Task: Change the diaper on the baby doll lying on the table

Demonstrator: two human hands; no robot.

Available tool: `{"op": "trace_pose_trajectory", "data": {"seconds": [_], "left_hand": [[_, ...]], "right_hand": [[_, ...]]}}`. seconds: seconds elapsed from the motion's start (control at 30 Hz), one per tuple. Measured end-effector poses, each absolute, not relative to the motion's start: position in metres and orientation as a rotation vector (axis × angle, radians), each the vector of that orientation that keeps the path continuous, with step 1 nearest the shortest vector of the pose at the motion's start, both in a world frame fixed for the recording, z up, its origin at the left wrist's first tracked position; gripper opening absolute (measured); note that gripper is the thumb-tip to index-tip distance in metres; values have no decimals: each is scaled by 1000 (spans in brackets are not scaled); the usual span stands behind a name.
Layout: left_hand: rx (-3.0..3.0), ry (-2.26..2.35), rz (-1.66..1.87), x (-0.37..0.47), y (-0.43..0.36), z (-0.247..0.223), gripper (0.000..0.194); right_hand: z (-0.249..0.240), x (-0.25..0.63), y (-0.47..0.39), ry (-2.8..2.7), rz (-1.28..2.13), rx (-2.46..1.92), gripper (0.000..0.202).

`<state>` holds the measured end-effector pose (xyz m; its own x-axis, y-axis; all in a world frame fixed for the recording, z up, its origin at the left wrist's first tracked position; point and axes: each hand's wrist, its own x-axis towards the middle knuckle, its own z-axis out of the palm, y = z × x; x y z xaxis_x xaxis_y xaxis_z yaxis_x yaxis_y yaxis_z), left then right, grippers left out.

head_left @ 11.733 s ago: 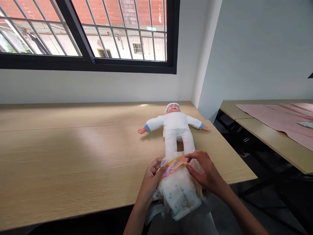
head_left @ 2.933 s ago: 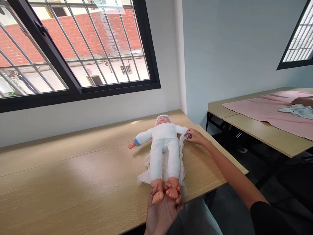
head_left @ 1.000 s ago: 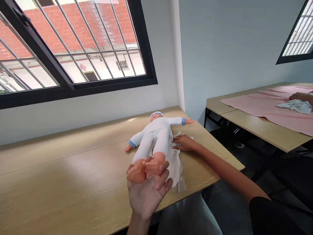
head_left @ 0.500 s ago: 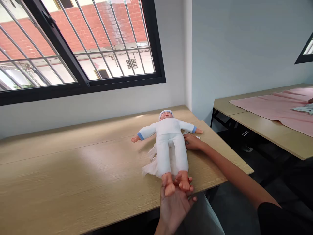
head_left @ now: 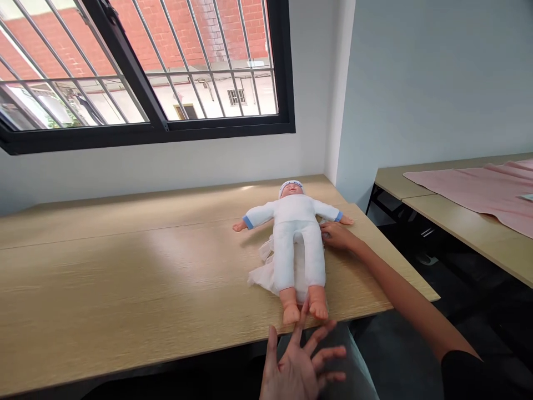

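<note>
"Where's the baby doll (head_left: 294, 214)?"

"On its back on the wood-grain table (head_left: 125, 266), near the front edge, its 2 arms stretched out and its 2 bare feet (head_left: 291, 315) toward the person."

"And the left hand (head_left: 293, 366)?"

"Palm up with the fingers spread, just below the feet. The tip of 1 finger reaches between them; I can't tell whether it touches."

"The right hand (head_left: 339, 236)?"

"Beside the doll's hip, at the thin white material (head_left: 264, 275). Its fingertips are partly hidden, so I can't tell if they pinch it."

"Where does that material lie?"

"Crumpled under the legs, sticking out on the left side of the view."

"What's off to the right?"

"A pink cloth (head_left: 491, 191) on table number 2 (head_left: 470, 222)."
</note>
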<state>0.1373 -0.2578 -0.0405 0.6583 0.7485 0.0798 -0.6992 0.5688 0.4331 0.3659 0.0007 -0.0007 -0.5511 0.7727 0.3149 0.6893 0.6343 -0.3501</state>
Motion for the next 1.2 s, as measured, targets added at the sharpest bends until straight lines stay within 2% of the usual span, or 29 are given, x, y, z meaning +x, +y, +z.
{"op": "trace_pose_trajectory", "data": {"seconds": [0.07,0.13,0.2,0.27,0.37,0.43,0.5,0.6,0.73,1.0,1.07,1.2], "left_hand": [[627,170,827,123,-259,-35,69],[903,302,866,104,-252,-18,54],[1219,623,1017,87,-236,7,38],[1452,993,1183,77,-214,30,37],[1687,1411,1293,81,-180,43,30],[1834,1515,1253,91,-164,34,43],[1922,1511,1183,99,-158,20,60],[1895,1496,1121,103,-157,7,72],[1774,1457,1124,93,-157,12,73],[1502,1267,1102,70,-145,16,67],[1488,1218,1109,70,-146,18,65],[1442,1176,1102,72,-149,21,67]], "right_hand": [[9,370,-2,-2369,214,-1194,21],[24,371,-13,-2189,205,-1231,24],[40,364,-32,-1982,239,-1185,28],[54,351,-57,-1888,324,-1065,27],[61,325,-97,-2033,456,-861,21],[56,310,-118,-2230,457,-788,17],[46,301,-133,-2388,443,-773,15],[31,300,-142,-2491,416,-833,19],[21,317,-138,-2512,339,-933,26],[32,347,-128,-2580,443,-1039,55],[34,347,-129,-2594,457,-1023,52],[31,342,-131,-2622,389,-979,33]]}}
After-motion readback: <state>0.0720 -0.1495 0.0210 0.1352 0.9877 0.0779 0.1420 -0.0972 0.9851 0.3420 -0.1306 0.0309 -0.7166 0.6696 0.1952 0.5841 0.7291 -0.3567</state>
